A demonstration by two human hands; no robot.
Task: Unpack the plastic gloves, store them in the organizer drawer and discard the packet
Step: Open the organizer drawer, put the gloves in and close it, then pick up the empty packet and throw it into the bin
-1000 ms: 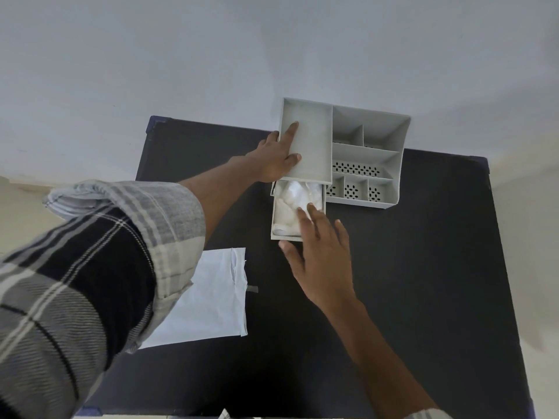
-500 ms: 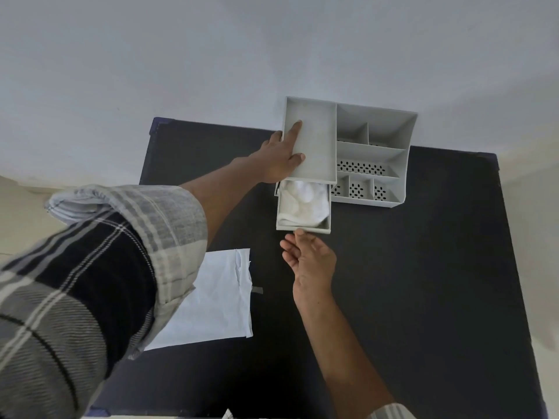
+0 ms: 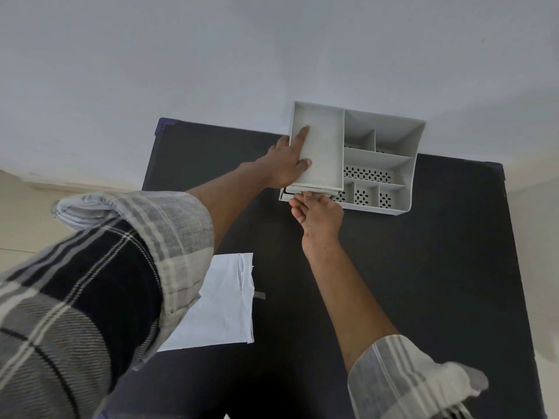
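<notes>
Your hands meet at the grey organizer (image 3: 378, 164) on the black bench (image 3: 423, 282).

Your left hand (image 3: 287, 164) lies flat and open on its top tray; your right hand (image 3: 320, 216) has curled fingers on the drawer (image 3: 286, 195) front, which is nearly shut, hiding the gloves. The empty white packet (image 3: 220, 303) lies near your left sleeve (image 3: 90, 282).

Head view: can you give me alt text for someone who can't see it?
The right hand presses the front of a nearly shut drawer in a grey desk organizer, while the left hand braces its top tray. An empty white packet lies on the black table nearer the person.
</notes>
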